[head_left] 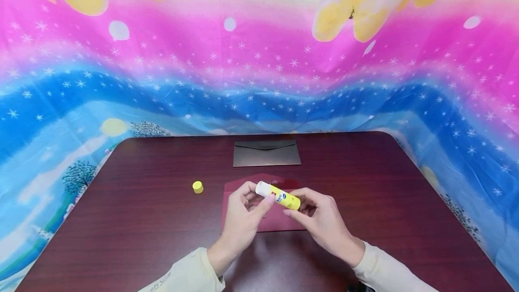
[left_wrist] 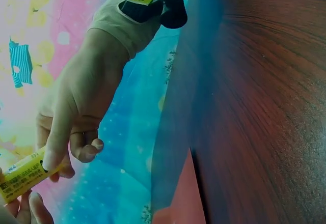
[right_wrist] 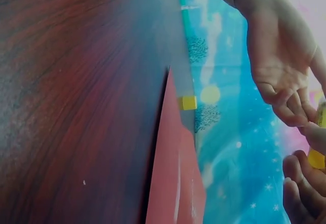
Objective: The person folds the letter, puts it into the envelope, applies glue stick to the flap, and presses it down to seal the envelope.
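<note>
Both hands hold a yellow glue stick (head_left: 289, 200) above a dark red envelope (head_left: 279, 223), its white uncapped end pointing up and to the left. My left hand (head_left: 242, 217) pinches the tube near the white end between thumb and fingers. At the yellow base end, my right hand (head_left: 322, 217) grips with thumb and fingertips. In the left wrist view the printed yellow tube (left_wrist: 24, 177) shows between the fingers. The red envelope lies with its flap open toward the far side; the hands hide part of it.
A yellow cap (head_left: 198, 187) stands on the dark wood table (head_left: 154, 220), left of the red envelope. Farther back lies a grey-brown envelope (head_left: 265, 156). A printed pink and blue cloth (head_left: 259, 71) hangs behind and around the table.
</note>
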Motion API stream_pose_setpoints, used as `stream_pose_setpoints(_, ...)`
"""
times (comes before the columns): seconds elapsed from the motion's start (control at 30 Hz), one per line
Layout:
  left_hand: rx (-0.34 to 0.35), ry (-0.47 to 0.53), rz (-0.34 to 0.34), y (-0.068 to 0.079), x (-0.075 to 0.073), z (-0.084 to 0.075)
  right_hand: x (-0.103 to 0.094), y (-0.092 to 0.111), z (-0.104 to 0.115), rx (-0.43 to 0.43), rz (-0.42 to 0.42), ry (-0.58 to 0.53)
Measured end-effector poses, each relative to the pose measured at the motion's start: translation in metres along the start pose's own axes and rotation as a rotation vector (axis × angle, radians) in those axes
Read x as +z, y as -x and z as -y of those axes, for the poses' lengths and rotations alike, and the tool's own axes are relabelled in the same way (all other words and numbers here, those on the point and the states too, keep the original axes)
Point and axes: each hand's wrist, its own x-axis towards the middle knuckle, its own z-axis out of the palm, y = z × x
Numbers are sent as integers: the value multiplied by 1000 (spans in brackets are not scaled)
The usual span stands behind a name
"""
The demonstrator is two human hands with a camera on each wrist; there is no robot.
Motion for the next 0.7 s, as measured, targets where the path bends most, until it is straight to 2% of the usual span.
stream_pose_setpoints(0.13, -68, -21, 44, -3, -8, 0, -4, -1, -2, -1, -19, -5)
stream_pose_setpoints(0.27, -104, -105, 117, -10, -26, 2, -12, -2, -6, 51, 10, -59)
stream_pose_setpoints(0.4, -72, -273, 149, -20, -52, 3, -18, -3, -14, 114, 34, -108)
stream_pose_setpoints(0.57, -82, -497, 168, -36, -91, 3, -23, -3, -24, 163, 49, -143)
stream_pose_setpoints(0.7, -101, -682, 142, -47, -118, 5, -26, -4, -31, 197, 58, -182)
